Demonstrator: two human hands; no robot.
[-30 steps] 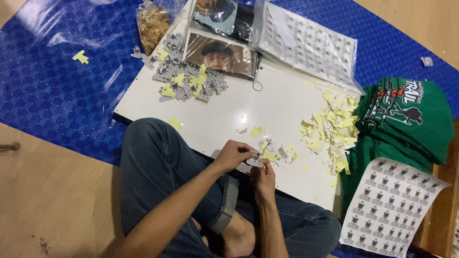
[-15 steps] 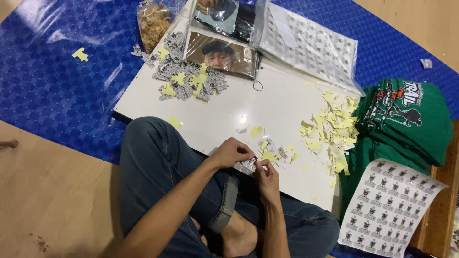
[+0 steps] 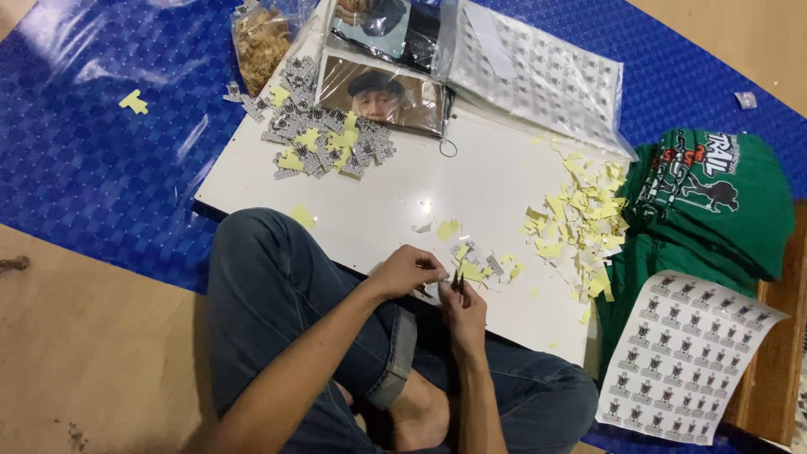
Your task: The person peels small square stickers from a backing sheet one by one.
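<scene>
My left hand [image 3: 405, 271] and my right hand [image 3: 462, 309] meet at the near edge of a white board [image 3: 395, 189], above my knee in blue jeans. Both pinch one small sticker piece [image 3: 445, 280] between their fingertips; it is too small to make out. Just beyond the hands lie a few small cut stickers and yellow backing scraps [image 3: 483, 267]. A heap of cut grey stickers mixed with yellow bits [image 3: 324, 139] sits at the board's far left. A pile of peeled yellow and white backing paper [image 3: 580, 223] covers the board's right side.
A printed sticker sheet [image 3: 677, 357] lies at the near right beside folded green shirts [image 3: 710, 197]. A bagged sticker sheet [image 3: 538, 71], a photo print [image 3: 382, 92] and a clear bag of brown bits [image 3: 261, 38] sit at the far edge. A blue mat [image 3: 92, 160] lies underneath, on wooden floor.
My hands stay together at the board's near edge, with only small finger movements on the sticker piece. Nothing else has moved.
</scene>
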